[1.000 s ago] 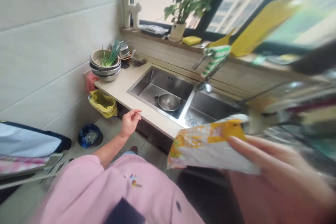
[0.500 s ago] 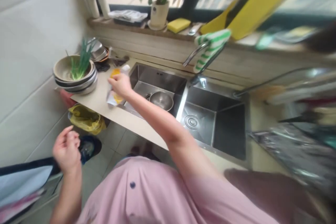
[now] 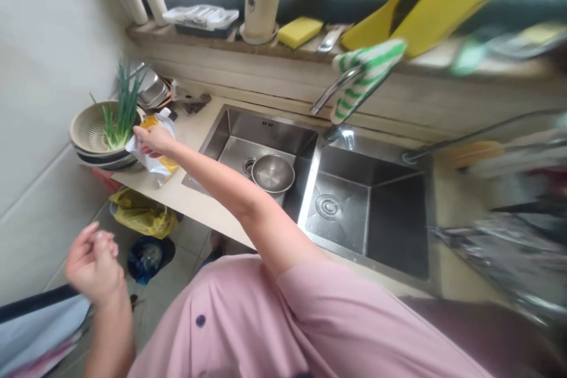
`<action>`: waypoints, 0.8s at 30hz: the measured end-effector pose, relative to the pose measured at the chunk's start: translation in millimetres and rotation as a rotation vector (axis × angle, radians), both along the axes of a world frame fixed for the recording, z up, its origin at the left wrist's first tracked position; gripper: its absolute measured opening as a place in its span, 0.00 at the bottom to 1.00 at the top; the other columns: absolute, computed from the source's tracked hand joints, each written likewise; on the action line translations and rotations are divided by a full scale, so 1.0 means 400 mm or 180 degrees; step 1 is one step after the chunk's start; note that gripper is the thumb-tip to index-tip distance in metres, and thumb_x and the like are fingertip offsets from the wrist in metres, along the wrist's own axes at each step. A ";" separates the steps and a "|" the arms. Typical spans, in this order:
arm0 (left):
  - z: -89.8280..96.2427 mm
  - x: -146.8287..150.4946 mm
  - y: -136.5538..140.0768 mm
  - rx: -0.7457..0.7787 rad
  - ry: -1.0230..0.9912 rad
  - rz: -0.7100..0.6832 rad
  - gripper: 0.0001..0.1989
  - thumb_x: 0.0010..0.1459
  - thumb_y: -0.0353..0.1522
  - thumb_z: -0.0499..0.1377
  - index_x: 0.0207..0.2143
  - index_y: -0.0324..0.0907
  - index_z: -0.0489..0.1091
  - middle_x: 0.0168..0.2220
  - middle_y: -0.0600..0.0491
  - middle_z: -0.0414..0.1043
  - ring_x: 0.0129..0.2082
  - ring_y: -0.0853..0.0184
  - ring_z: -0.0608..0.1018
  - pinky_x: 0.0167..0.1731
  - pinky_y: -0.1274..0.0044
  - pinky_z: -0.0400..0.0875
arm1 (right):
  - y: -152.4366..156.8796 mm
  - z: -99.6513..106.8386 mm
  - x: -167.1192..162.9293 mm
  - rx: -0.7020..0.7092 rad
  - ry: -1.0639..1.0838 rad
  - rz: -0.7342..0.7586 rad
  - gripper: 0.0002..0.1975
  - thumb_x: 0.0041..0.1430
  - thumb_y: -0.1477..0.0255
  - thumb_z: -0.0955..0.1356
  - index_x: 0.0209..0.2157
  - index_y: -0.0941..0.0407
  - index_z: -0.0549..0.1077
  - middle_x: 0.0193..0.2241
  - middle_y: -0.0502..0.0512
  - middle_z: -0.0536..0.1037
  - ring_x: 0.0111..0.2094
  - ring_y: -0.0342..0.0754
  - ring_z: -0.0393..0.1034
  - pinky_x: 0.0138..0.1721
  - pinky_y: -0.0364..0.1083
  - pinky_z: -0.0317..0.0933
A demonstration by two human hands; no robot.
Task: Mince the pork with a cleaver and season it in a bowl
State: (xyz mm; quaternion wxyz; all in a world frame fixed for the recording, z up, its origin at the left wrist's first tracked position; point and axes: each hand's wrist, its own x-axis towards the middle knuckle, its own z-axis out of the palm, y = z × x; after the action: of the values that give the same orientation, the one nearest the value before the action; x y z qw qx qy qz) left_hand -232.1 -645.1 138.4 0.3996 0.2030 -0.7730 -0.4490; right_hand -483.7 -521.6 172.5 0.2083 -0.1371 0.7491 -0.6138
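My right hand point(image 3: 154, 140) reaches across the counter and grips a white and yellow plastic packet point(image 3: 165, 170), which hangs crumpled over the counter's left end. Just left of it, a beige colander point(image 3: 87, 127) sits on stacked bowls, with green onions point(image 3: 123, 112) standing up inside. My left hand point(image 3: 95, 263) is raised at the lower left, away from the counter. Its fingers are curled together, and I cannot make out anything in them. Below the packet, a yellow bag point(image 3: 144, 215) hangs at the counter's edge.
A double steel sink point(image 3: 312, 183) holds a metal bowl point(image 3: 273, 174) in its left basin. Over the divider rises a faucet point(image 3: 336, 90) with a green-striped cloth point(image 3: 370, 77). A potted plant point(image 3: 262, 12) and a yellow sponge point(image 3: 300, 32) stand on the sill. A blue-lined bin point(image 3: 148, 260) is on the floor.
My right hand has carried the packet left, from beside the sink to next to the colander. My left hand has shifted slightly left and down, still curled. The view has shifted a little.
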 end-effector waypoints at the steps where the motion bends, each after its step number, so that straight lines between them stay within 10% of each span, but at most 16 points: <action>1: 0.002 -0.040 -0.001 -0.0003 0.0075 -0.0098 0.16 0.51 0.41 0.60 0.40 0.43 0.71 0.24 0.57 0.64 0.18 0.75 0.63 0.16 0.80 0.58 | 0.005 0.002 0.005 -0.0249 -0.0179 -0.0031 0.23 0.63 0.50 0.58 0.33 0.53 0.71 0.18 0.41 0.72 0.26 0.38 0.72 0.31 0.39 0.67; 8: 0.007 -0.294 -0.027 -0.0951 0.0290 -0.0519 0.22 0.52 0.40 0.62 0.46 0.37 0.69 0.34 0.52 0.66 0.27 0.76 0.68 0.29 0.81 0.67 | 0.153 -0.114 0.029 -0.0377 -0.0427 -0.0237 0.09 0.60 0.64 0.64 0.36 0.56 0.68 0.27 0.48 0.75 0.20 0.39 0.69 0.18 0.37 0.59; 15: -0.035 -0.327 -0.046 -0.0860 0.0642 0.0066 0.18 0.59 0.42 0.56 0.44 0.37 0.68 0.33 0.51 0.65 0.32 0.71 0.71 0.35 0.78 0.69 | 0.437 -0.344 0.060 0.0474 -0.0527 -0.1305 0.10 0.55 0.65 0.65 0.25 0.55 0.66 0.20 0.50 0.71 0.16 0.39 0.60 0.16 0.39 0.54; 24: 0.156 -0.517 -0.043 -0.2166 0.1223 0.0433 0.21 0.67 0.42 0.45 0.53 0.37 0.62 0.50 0.40 0.63 0.55 0.60 0.66 0.55 0.63 0.60 | 0.125 -0.138 -0.252 0.1122 0.1157 -0.0850 0.21 0.65 0.57 0.55 0.29 0.55 0.68 0.20 0.51 0.73 0.26 0.44 0.68 0.34 0.42 0.60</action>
State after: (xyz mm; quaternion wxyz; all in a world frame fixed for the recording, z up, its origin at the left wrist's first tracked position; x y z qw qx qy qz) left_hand -439.0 -662.3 200.7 0.6102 0.0220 -0.7736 -0.1695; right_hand -584.5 -471.6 117.3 0.0085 -0.1067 0.8807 -0.4614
